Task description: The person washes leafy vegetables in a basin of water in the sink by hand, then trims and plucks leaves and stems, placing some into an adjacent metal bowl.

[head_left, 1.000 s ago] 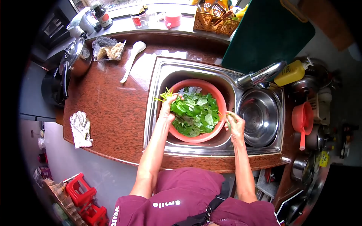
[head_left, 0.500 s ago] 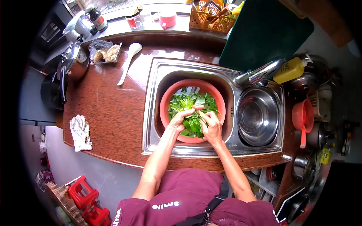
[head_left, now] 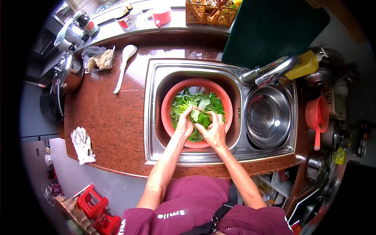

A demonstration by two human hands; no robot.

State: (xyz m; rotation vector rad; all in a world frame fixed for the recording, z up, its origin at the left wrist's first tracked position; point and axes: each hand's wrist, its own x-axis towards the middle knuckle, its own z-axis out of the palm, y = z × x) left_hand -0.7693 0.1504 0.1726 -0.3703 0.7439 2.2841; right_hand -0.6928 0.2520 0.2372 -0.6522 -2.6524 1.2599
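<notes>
A salmon-pink plastic basin (head_left: pixel 165 113) stands in the larger sink bowl, with leafy greens (head_left: pixel 213 102) in water. My left hand (head_left: pixel 185 123) is closed around a bunch of green stems and leaves above the basin. Close beside it, my right hand (head_left: pixel 214 132) has its fingers bent around leaves of the same bunch, thumb toward the left hand. The exact contact of the right fingertips is partly hidden by the leaves.
A chrome faucet (head_left: pixel 270 72) reaches over the sink (head_left: pixel 150 117). In the smaller bowl sits a steel basin (head_left: pixel 268 117). A white spoon (head_left: pixel 124 66) and a cloth (head_left: pixel 82 145) lie on the counter. A green board (head_left: pixel 274 33) leans behind; a red dipper (head_left: pixel 317 115) is at right.
My right thumb has spread away from the fingers and lower across the greens. The left hand still holds the bunch. The whole view has shifted slightly.
</notes>
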